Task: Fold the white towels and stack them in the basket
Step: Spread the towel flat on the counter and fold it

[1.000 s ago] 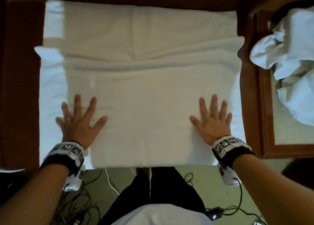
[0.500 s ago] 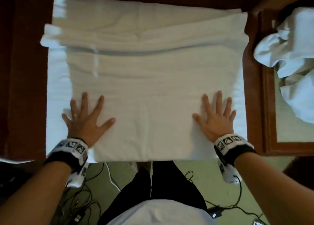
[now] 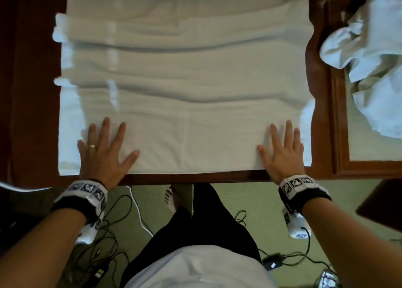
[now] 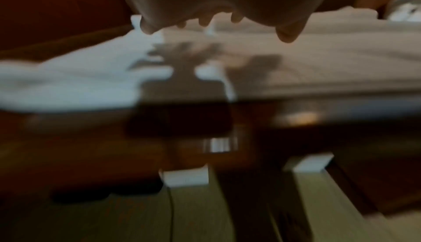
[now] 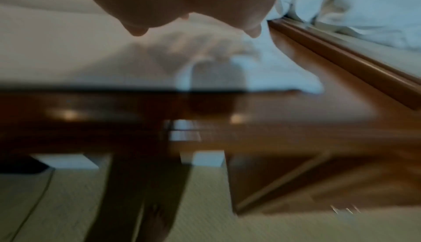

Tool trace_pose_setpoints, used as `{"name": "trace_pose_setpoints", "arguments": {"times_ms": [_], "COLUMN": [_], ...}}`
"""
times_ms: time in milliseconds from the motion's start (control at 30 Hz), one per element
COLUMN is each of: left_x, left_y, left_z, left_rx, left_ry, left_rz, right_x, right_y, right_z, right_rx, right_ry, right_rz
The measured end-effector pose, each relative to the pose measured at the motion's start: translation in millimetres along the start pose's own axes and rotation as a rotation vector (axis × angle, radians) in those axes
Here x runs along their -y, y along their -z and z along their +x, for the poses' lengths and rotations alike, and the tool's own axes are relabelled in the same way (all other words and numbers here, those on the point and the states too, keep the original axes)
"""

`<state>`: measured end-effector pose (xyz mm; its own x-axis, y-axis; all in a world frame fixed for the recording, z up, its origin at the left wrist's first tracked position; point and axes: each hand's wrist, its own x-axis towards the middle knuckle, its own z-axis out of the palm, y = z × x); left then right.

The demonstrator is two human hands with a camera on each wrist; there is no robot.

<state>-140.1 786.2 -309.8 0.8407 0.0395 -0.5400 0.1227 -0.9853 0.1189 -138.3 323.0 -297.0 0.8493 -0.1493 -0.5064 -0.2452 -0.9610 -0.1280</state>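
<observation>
Hands flat on the white towel (image 3: 185, 87), which lies spread across the dark wooden table (image 3: 32, 92), rippled in long creases. Left hand (image 3: 102, 153) presses the towel's near-left corner, fingers straight and splayed wide, a ring (image 3: 92, 146) on one. Right hand (image 3: 282, 150) presses the near-right corner, fingers straight, closer together. Beyond the towel's right edge, a heap of crumpled white towels (image 3: 369, 55) sits on a wood-framed surface (image 3: 335, 114). Cables (image 3: 113, 233) trail on the floor below the towel's near edge
</observation>
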Motion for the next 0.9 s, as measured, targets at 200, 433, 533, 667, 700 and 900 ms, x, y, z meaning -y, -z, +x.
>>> {"name": "trace_pose_setpoints", "arguments": {"times_ms": [200, 433, 533, 667, 700, 900], "left_x": [27.2, 6.1, 3.7, 12.8, 16.0, 5.5], "left_y": [-33.6, -47.7, -53.7, -54.0, -49.0, 11.3], "left_z": [-41.4, -41.3, -55.5, -76.8, -76.7, -71.3], "left_rx": [-0.022, -0.098, -0.166, -0.244, -0.253, -0.005], "left_ry": [-0.009, -0.255, -0.253, -0.334, -0.330, -0.090], "left_rz": [0.036, 0.219, 0.240, 0.220, 0.214, 0.241], "right_x": [-23.3, 1.4, -5.2, -27.3, -30.0, -3.6], "right_y": [-22.4, -46.1, -53.4, -48.5, -41.7, 19.2], "right_z": [-35.9, -41.6, -51.1, -69.9, -69.2, -65.1], "right_rx": [-0.038, 0.059, -0.021, -0.174, -0.217, 0.041], "right_ry": [0.063, 0.331, 0.338, 0.416, 0.394, 0.128], "right_rz": [-0.056, -0.337, -0.305, -0.235, -0.235, -0.379]}}
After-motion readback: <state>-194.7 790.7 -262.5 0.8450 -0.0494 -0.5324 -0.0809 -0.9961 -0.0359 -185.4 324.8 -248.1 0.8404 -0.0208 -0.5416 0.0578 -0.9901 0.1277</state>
